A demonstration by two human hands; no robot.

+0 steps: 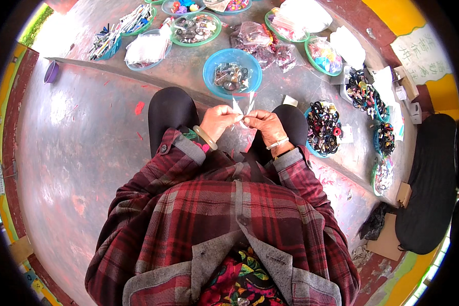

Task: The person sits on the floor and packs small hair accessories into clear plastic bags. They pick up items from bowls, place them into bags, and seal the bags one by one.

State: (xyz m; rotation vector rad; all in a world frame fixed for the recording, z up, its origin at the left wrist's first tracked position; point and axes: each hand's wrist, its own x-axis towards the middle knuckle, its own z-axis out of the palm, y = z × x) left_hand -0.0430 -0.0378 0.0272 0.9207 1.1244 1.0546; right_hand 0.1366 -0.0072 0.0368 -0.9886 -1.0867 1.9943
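Observation:
Between my knees, both hands pinch a thin, clear-and-white piece (237,106) that looks like a small plastic bag, its pale corners standing up past the fingertips. My left hand (219,121), with a pale bangle at the wrist, is closed on its left side. My right hand (266,126), wearing a light bracelet, grips the right side with thumb and fingers. The two hands almost touch. Just beyond them sits a round blue basin (207,75) holding a pile of small dark and silvery items (231,76). Whether anything is inside the bag is too small to tell.
A basket of dark hair ties (323,127) stands by my right knee. Beyond are a green-rimmed basin (219,31), a tray of clear packets (147,50) and bundled plastic bags (255,38). A purple bowl (51,72) lies far left; a long black object (427,183) is at right.

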